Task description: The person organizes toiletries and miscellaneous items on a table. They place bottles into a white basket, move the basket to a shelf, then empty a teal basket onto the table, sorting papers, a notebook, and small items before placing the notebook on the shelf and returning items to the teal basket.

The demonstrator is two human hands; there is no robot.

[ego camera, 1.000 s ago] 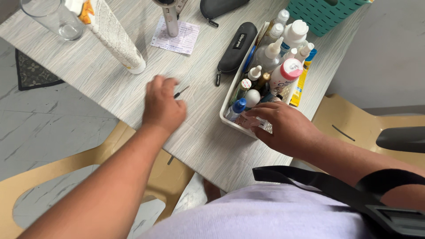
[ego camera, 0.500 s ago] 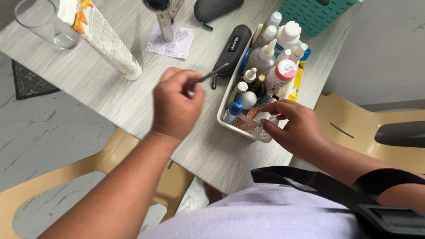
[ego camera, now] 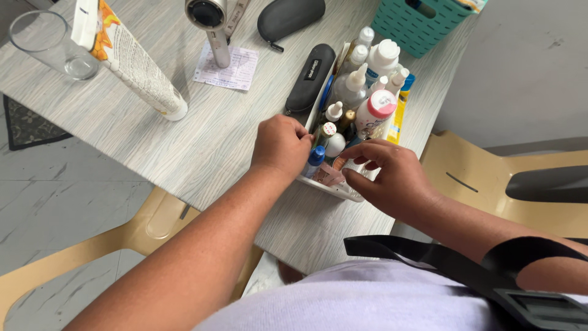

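Note:
My left hand is at the left wall of a white basket full of small bottles, its fingers curled tight next to a blue-capped bottle. The thin dark tool it carried is hidden behind its fingers. My right hand grips the basket's near end, fingers inside among the items and thumb at the rim. A pink-capped white bottle stands just beyond it.
A black zip case lies along the basket's left side. Farther off are a large upright tube, a glass, a paper slip, a metal device and a teal basket. Tan chairs flank the table.
My left hand picked up the thin dark tool from the table and swung right to the basket's edge. My right hand stayed at the basket's near end.

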